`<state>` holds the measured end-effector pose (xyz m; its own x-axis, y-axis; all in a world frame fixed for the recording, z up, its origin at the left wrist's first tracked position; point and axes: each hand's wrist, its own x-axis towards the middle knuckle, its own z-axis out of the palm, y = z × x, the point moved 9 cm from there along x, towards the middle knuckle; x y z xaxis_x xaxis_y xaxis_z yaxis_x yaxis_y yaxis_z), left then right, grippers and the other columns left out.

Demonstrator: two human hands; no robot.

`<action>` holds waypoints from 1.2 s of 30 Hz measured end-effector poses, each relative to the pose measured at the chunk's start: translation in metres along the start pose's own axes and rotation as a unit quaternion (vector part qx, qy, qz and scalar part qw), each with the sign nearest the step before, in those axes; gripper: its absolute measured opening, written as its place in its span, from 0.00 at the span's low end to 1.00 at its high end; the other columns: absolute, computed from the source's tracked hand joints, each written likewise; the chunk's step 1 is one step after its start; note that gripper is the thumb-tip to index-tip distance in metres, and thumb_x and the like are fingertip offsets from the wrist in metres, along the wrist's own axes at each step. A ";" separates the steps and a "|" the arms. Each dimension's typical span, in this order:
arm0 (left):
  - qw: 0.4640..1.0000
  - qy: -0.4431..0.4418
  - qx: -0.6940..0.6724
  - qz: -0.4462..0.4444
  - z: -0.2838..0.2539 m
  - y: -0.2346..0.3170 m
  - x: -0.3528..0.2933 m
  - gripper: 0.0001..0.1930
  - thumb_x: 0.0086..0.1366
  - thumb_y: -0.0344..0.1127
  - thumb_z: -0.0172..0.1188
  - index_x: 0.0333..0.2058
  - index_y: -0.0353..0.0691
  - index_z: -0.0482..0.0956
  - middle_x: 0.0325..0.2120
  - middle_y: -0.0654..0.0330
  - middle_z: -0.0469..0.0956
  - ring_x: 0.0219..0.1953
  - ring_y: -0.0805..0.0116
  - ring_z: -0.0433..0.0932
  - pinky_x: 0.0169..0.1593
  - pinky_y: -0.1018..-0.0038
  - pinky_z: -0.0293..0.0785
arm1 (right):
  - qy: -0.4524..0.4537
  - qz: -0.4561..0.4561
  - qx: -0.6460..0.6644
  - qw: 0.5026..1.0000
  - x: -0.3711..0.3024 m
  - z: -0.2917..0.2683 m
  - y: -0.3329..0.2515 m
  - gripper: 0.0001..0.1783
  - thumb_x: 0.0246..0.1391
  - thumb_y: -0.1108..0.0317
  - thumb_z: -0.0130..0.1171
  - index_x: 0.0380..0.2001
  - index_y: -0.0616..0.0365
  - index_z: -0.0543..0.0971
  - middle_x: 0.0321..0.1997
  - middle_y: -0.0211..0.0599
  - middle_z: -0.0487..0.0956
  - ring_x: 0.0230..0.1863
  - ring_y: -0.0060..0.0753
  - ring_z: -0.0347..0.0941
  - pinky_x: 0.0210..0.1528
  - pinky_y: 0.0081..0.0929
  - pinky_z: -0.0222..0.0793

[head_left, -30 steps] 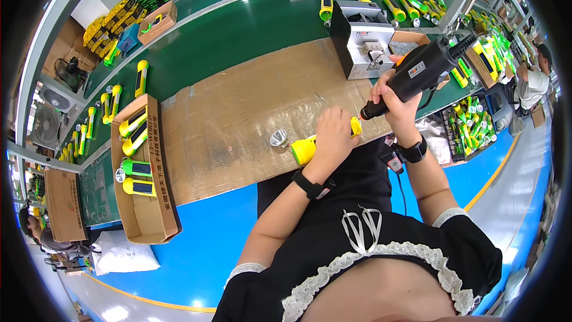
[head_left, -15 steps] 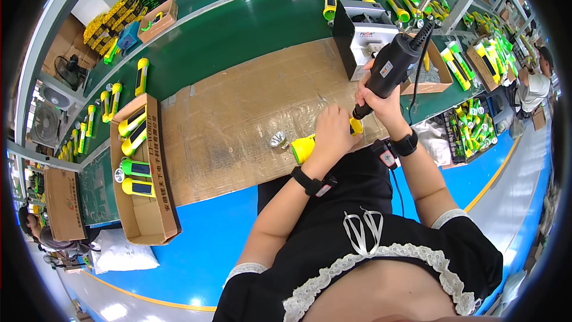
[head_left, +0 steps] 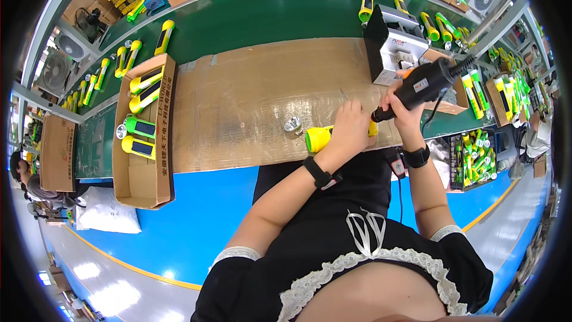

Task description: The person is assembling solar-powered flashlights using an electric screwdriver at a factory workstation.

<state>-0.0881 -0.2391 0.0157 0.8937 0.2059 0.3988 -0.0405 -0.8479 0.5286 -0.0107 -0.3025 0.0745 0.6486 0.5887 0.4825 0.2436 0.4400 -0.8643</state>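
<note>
My left hand (head_left: pixel 353 124) is closed round a yellow flashlight body (head_left: pixel 319 139) lying on the cardboard sheet, its green-rimmed head end pointing left. My right hand (head_left: pixel 405 113) grips a black electric screwdriver (head_left: pixel 419 87), held tilted, with its cord leaving the upper end. The screwdriver's nose is against or very close to the flashlight's right end; my fingers hide the exact contact. Just left of the flashlight, a shiny round reflector (head_left: pixel 292 124) rests on the cardboard, touched by neither hand.
At the left stands an open cardboard box (head_left: pixel 164 143) with several flashlights in it. A grey-and-black controller box (head_left: pixel 393 48) stands at the back right. Beyond it are more flashlights and cartons on the green bench (head_left: pixel 262 15). A black crate (head_left: pixel 473 158) of flashlights sits lower right.
The whole view has shifted and turned slightly. The screwdriver leans over more toward the right, its nose still at the flashlight's right end. Both hands keep their holds.
</note>
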 end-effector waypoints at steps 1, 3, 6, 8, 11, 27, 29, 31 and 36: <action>1.000 0.005 -0.001 0.003 0.001 0.001 -0.001 0.20 0.34 0.39 0.71 0.27 0.35 0.77 0.35 0.55 0.68 0.41 0.56 0.68 0.45 0.65 0.66 | 0.017 0.013 0.001 1.000 -0.002 -0.004 -0.003 0.30 0.47 0.78 0.55 0.54 0.60 0.58 0.23 0.34 0.69 0.21 0.27 0.68 0.29 0.29 0.69; 1.000 0.015 -0.007 0.013 0.003 0.004 -0.003 0.20 0.35 0.39 0.71 0.28 0.36 0.77 0.34 0.55 0.68 0.41 0.56 0.68 0.45 0.65 0.66 | 0.015 -0.022 0.032 0.999 -0.004 -0.007 -0.012 0.35 0.49 0.75 0.57 0.59 0.60 0.55 0.24 0.34 0.69 0.22 0.27 0.69 0.30 0.29 0.69; 1.000 0.013 -0.014 0.019 0.003 0.006 -0.004 0.19 0.36 0.40 0.71 0.28 0.38 0.77 0.33 0.55 0.68 0.40 0.56 0.69 0.44 0.64 0.66 | 0.002 -0.017 0.017 1.000 -0.005 -0.010 -0.008 0.36 0.49 0.75 0.58 0.59 0.61 0.54 0.23 0.35 0.70 0.21 0.29 0.69 0.28 0.28 0.68; 0.999 0.012 -0.013 0.026 0.006 0.006 -0.005 0.19 0.37 0.40 0.71 0.28 0.39 0.77 0.32 0.55 0.68 0.40 0.56 0.69 0.43 0.63 0.67 | -0.012 -0.005 0.005 1.000 -0.009 -0.012 -0.003 0.34 0.49 0.75 0.58 0.58 0.62 0.55 0.23 0.36 0.70 0.22 0.29 0.70 0.30 0.28 0.69; 1.000 -0.005 0.013 0.022 0.008 0.005 -0.006 0.20 0.37 0.41 0.70 0.29 0.38 0.77 0.30 0.55 0.69 0.38 0.56 0.71 0.41 0.63 0.68 | -0.071 0.016 0.010 0.997 -0.018 -0.006 0.001 0.33 0.49 0.75 0.58 0.56 0.59 0.55 0.26 0.36 0.70 0.26 0.30 0.70 0.35 0.32 0.68; 0.994 -0.076 0.023 0.072 0.031 0.022 0.004 0.21 0.39 0.41 0.69 0.31 0.37 0.73 0.28 0.55 0.70 0.34 0.56 0.71 0.38 0.66 0.69 | 0.068 -0.045 0.008 0.997 -0.036 -0.025 -0.048 0.30 0.48 0.79 0.54 0.54 0.59 0.55 0.24 0.32 0.69 0.24 0.24 0.68 0.29 0.24 0.67; 0.994 -0.082 -0.001 0.077 0.036 0.018 0.004 0.21 0.39 0.39 0.69 0.31 0.36 0.72 0.29 0.53 0.70 0.35 0.55 0.71 0.40 0.65 0.70 | 0.024 -0.115 0.004 0.993 -0.027 -0.021 -0.080 0.32 0.49 0.76 0.56 0.55 0.58 0.54 0.23 0.32 0.68 0.22 0.26 0.68 0.28 0.25 0.67; 0.992 -0.109 -0.017 0.061 0.037 0.020 0.004 0.20 0.41 0.37 0.68 0.32 0.35 0.73 0.30 0.51 0.70 0.35 0.53 0.71 0.41 0.64 0.71 | 0.102 -0.116 0.014 0.988 -0.016 -0.038 -0.086 0.34 0.49 0.71 0.60 0.56 0.60 0.55 0.21 0.32 0.67 0.20 0.26 0.67 0.26 0.25 0.66; 0.990 -0.119 -0.040 0.071 0.027 0.019 0.005 0.23 0.42 0.37 0.67 0.38 0.34 0.72 0.33 0.50 0.71 0.38 0.51 0.72 0.44 0.62 0.69 | 0.191 -0.196 -0.057 0.960 0.044 -0.073 -0.084 0.30 0.47 0.80 0.55 0.54 0.66 0.58 0.24 0.34 0.71 0.23 0.25 0.70 0.28 0.24 0.69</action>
<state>-0.0726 -0.2677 0.0071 0.9562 -0.0407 0.2899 -0.1990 -0.8168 0.5415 0.0499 -0.3630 0.1578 0.7029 0.0915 0.7054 0.5864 0.4867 -0.6475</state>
